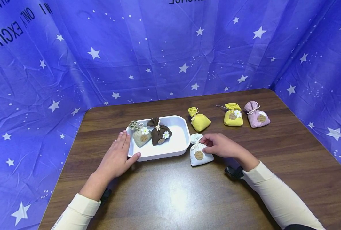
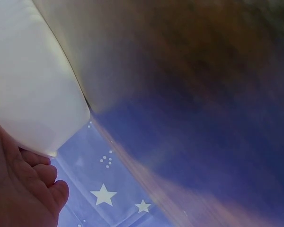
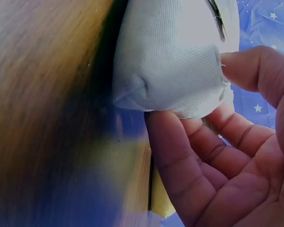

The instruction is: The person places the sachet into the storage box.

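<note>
A white tray [image 1: 176, 145] stands on the table with a sage-green drawstring sachet [image 1: 140, 139] and a dark brown sachet [image 1: 156, 134] inside, each with a daisy and a round label. My left hand [image 1: 117, 156] rests against the tray's left end, fingers extended along the rim and thumb at the front corner. Just right of the tray, a white sachet [image 1: 196, 161] with a tan round label lies on the table. My right hand [image 1: 220, 145] holds its right side between thumb and fingers. The right wrist view shows the white sachet [image 3: 165, 66] close up, thumb and fingertips at its edges.
Behind the white sachet lies a yellow sachet [image 1: 200, 122]. Farther right are a second yellow sachet [image 1: 233, 121] with a daisy and a pink sachet [image 1: 258, 118]. The brown wooden table [image 1: 147, 185] ends at a blue star-patterned curtain [image 1: 159, 48] along the back and sides.
</note>
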A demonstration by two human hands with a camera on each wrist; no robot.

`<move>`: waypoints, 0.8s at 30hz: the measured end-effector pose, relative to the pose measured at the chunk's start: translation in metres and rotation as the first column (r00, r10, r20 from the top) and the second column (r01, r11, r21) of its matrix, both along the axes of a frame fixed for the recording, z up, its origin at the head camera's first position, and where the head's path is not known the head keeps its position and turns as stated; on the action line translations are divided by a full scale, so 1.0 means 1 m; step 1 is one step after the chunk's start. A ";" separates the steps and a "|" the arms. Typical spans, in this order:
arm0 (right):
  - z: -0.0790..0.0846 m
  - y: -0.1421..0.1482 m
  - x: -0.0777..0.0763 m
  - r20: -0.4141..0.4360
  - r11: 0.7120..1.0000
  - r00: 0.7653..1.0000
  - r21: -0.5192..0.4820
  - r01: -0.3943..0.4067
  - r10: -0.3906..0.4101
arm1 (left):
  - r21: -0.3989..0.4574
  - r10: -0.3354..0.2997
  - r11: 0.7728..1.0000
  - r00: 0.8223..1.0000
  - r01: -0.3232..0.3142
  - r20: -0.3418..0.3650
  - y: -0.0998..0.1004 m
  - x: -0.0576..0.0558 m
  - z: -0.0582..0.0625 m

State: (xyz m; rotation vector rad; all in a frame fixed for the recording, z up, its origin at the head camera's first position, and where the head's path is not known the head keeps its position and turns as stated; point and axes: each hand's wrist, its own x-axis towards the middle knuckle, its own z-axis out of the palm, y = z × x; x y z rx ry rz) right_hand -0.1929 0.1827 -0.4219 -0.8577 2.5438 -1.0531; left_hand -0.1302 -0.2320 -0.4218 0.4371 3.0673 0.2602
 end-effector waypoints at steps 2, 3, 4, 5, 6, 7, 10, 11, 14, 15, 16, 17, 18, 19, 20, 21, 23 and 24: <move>0.000 0.000 -0.001 0.003 1.000 1.000 -0.001 0.000 0.000 | -0.001 -0.001 1.000 1.000 0.001 0.001 0.000 0.000 0.000; 0.000 0.000 -0.001 0.007 1.000 1.000 -0.002 0.000 0.000 | -0.002 -0.002 1.000 1.000 0.002 0.000 0.000 0.000 0.000; 0.000 0.000 -0.001 0.012 1.000 1.000 -0.003 0.001 -0.001 | -0.003 -0.003 1.000 1.000 0.003 -0.001 0.000 0.000 0.000; 0.000 0.000 -0.001 0.015 1.000 1.000 -0.004 0.002 -0.002 | -0.001 -0.004 1.000 1.000 0.004 -0.004 0.000 0.000 0.000; 0.000 0.000 -0.001 0.017 1.000 1.000 -0.004 0.004 -0.004 | -0.001 -0.006 1.000 1.000 0.006 -0.006 0.000 0.000 0.000; 0.001 0.000 -0.001 0.018 1.000 1.000 -0.004 0.003 -0.003 | -0.001 -0.008 1.000 1.000 0.008 -0.008 0.000 -0.001 0.000; 0.002 0.000 -0.001 0.017 1.000 1.000 -0.005 0.001 -0.001 | -0.006 -0.010 1.000 1.000 0.010 -0.008 0.000 -0.001 0.000; 0.003 0.000 -0.001 0.015 1.000 1.000 -0.003 0.001 -0.001 | -0.006 -0.009 1.000 1.000 0.009 -0.006 0.000 -0.001 0.000; 0.004 0.001 0.000 0.015 1.000 1.000 -0.007 0.002 -0.002 | -0.009 -0.006 1.000 1.000 0.006 0.001 -0.001 0.000 0.000; 0.004 0.001 0.000 0.015 1.000 1.000 -0.007 0.004 -0.004 | -0.009 -0.006 1.000 1.000 0.006 0.002 -0.001 0.000 0.000; 0.004 0.001 0.000 0.012 1.000 1.000 -0.007 0.004 -0.004 | -0.008 -0.006 1.000 1.000 0.006 0.002 0.000 0.000 0.000; 0.004 0.002 0.000 0.009 1.000 1.000 -0.007 0.004 -0.004 | -0.007 -0.007 1.000 1.000 0.007 0.002 0.000 0.000 0.000; 0.005 0.002 0.000 0.007 1.000 1.000 -0.008 0.006 -0.006 | -0.007 -0.007 1.000 1.000 0.007 0.002 -0.001 0.000 -0.001; 0.005 0.003 0.000 0.003 1.000 1.000 -0.007 0.008 -0.008 | -0.007 -0.008 1.000 1.000 0.008 0.001 -0.001 0.000 -0.001; 0.006 0.003 0.000 -0.001 1.000 1.000 -0.005 0.011 -0.011 | -0.007 -0.008 1.000 1.000 0.008 0.000 -0.001 0.000 -0.001; 0.007 0.004 0.000 -0.005 1.000 1.000 -0.003 0.014 -0.014 | -0.007 -0.008 1.000 1.000 0.008 -0.001 -0.001 0.000 -0.001; 0.009 0.005 -0.001 -0.010 1.000 1.000 -0.003 0.023 -0.023 | -0.005 -0.008 1.000 1.000 0.008 -0.004 -0.001 -0.001 -0.001; 0.010 0.005 -0.001 -0.011 1.000 1.000 -0.005 0.027 -0.028 | -0.004 -0.009 1.000 1.000 0.009 -0.006 -0.001 -0.001 -0.001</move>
